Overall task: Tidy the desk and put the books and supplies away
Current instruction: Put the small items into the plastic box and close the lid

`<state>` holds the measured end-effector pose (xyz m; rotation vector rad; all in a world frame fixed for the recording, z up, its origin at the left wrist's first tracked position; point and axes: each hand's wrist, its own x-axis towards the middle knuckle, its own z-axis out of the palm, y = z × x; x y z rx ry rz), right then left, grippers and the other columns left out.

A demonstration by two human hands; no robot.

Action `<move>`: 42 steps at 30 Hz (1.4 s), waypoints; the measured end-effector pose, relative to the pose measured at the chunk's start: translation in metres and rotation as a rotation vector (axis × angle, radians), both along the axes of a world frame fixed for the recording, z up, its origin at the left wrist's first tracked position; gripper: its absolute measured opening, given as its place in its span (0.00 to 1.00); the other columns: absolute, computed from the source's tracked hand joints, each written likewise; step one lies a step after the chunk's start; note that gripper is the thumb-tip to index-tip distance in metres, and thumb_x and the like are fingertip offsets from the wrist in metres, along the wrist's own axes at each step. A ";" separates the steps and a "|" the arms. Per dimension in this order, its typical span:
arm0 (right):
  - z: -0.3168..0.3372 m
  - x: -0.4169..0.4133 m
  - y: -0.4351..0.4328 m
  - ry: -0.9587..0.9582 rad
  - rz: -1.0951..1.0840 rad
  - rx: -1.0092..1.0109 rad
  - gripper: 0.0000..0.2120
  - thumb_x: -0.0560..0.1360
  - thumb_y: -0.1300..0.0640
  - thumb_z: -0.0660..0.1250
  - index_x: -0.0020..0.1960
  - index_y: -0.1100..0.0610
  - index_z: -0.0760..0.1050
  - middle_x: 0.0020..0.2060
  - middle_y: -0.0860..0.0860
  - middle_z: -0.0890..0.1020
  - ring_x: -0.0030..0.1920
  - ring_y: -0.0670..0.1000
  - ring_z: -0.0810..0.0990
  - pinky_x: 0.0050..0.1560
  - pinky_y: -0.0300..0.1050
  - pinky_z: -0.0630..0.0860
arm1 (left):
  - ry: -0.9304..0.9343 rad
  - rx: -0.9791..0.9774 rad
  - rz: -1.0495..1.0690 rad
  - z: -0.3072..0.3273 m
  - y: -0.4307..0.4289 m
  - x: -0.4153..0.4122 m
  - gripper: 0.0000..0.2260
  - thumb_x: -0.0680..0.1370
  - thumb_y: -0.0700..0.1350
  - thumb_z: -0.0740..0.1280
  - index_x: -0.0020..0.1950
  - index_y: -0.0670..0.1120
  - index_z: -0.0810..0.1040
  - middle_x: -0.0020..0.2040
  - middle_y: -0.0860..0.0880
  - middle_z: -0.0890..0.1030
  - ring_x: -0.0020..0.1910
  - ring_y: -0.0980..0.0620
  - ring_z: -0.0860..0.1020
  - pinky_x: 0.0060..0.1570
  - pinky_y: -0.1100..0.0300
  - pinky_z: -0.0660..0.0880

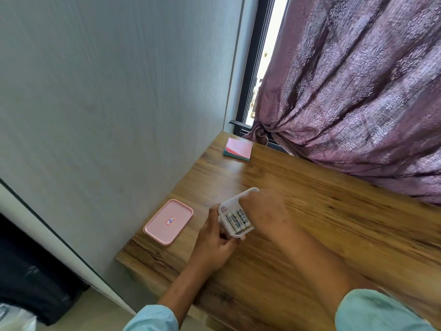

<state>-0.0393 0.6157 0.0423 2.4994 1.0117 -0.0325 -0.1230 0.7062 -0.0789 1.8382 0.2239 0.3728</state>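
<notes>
A small clear plastic box (230, 206) sits tilted on the wooden desk (334, 223), with several white batteries (238, 220) lying inside it. My left hand (214, 242) grips the box's near side. My right hand (265, 211) covers its far right part, fingers bent down into or onto the box; the fingertips are hidden. The box's pink lid (168, 222), with a small sticker on top, lies flat on the desk to the left. A pink pad of sticky notes (238, 149) rests at the desk's far corner.
A grey wall panel (107, 103) rises along the desk's left edge. A purple curtain (358, 91) hangs over the desk's far right side beside a window (262, 56). A dark object (31, 271) stands on the floor at lower left.
</notes>
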 end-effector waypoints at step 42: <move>-0.073 -0.005 0.057 0.631 0.161 0.582 0.22 0.78 0.51 0.62 0.72 0.47 0.66 0.70 0.46 0.69 0.70 0.51 0.65 0.69 0.43 0.59 | -0.025 -0.019 0.738 -0.003 0.028 -0.066 0.32 0.72 0.48 0.72 0.71 0.51 0.59 0.63 0.48 0.74 0.57 0.47 0.77 0.51 0.47 0.80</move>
